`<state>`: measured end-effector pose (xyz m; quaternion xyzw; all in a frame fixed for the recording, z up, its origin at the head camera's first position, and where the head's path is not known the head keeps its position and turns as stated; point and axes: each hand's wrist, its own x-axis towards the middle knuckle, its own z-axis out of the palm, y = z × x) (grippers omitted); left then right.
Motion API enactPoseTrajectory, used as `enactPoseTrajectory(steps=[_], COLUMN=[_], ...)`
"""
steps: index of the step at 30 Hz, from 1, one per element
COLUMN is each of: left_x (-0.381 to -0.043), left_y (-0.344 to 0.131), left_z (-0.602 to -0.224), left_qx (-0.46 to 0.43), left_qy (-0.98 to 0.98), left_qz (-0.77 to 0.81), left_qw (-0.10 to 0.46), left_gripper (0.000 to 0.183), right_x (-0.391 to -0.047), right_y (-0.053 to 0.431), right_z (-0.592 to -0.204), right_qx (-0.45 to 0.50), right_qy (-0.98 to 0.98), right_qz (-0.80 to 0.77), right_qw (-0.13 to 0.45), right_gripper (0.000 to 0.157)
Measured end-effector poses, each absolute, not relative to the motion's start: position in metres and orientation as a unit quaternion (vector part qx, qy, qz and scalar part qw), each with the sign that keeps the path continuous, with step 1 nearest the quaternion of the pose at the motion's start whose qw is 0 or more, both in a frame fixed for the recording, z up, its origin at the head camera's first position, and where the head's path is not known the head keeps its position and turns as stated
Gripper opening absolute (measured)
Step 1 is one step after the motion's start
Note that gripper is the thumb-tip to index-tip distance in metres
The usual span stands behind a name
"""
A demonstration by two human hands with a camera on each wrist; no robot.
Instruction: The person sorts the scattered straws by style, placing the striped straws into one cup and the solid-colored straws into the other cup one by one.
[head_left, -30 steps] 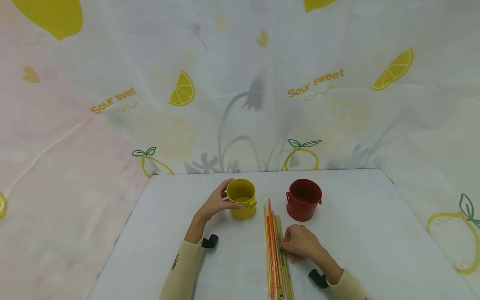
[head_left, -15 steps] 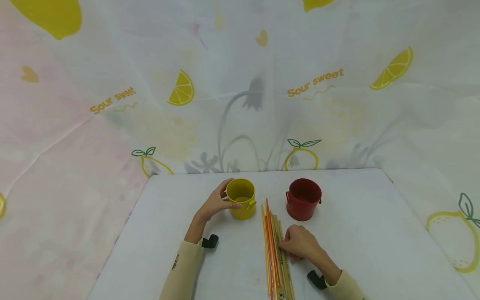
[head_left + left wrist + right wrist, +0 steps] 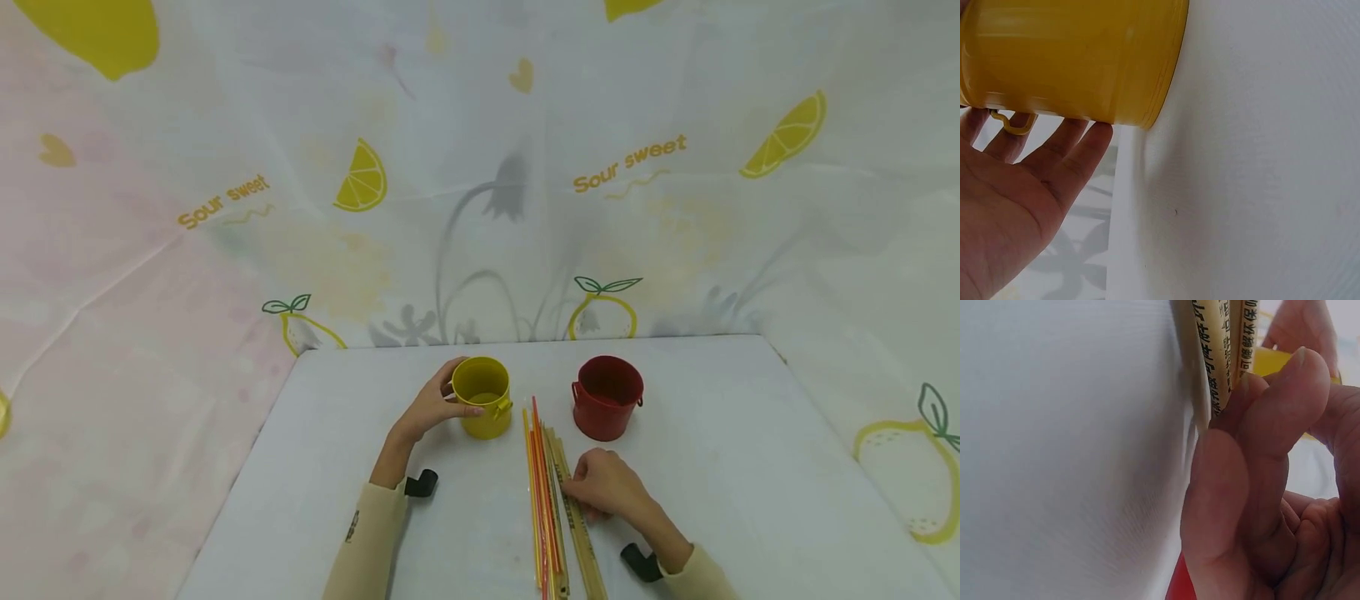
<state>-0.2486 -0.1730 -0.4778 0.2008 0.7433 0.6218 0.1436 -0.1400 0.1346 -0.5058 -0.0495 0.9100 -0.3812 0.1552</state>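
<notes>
My left hand (image 3: 429,410) holds a small yellow bucket (image 3: 491,427) upright on the table, thumb across its near side and fingers at its far left side. In the left wrist view the fingertips lie against the bucket wall (image 3: 1072,62), near a small handle loop. My right hand (image 3: 609,485) pinches straws in printed tan paper sleeves (image 3: 585,550) at the right side of a long bundle. Their printed sleeves (image 3: 1225,337) show by the fingertips in the right wrist view. Beside them lie thin orange and yellow straws (image 3: 537,483).
A red bucket (image 3: 600,421) stands upright behind my right hand, right of the straws. The white table (image 3: 750,467) reaches back to a lemon-printed cloth (image 3: 465,233). Each wrist wears a black camera mount (image 3: 639,562).
The bundle has shifted slightly left at its far end. Tan paper-sleeved straws have parted to the right from the coloured ones, under my right hand. My left hand and both buckets stay put.
</notes>
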Motion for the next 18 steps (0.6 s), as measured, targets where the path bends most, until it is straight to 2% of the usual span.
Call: enactPoseTrajectory(steps=[18], left_x=[-0.2471], left_y=[-0.1737], left_z=[-0.4777], left_qx=[0.199], left_qy=[0.755], left_qz=[0.609], left_qw=[0.142], left_gripper=[0.09], right_x=[-0.1396], right_y=[0.1381], right_z=[-0.4991], right_qx=[-0.042], right_qy=[0.897], right_qz=[-0.403], right_qw=[0.174], right_gripper=[0.026])
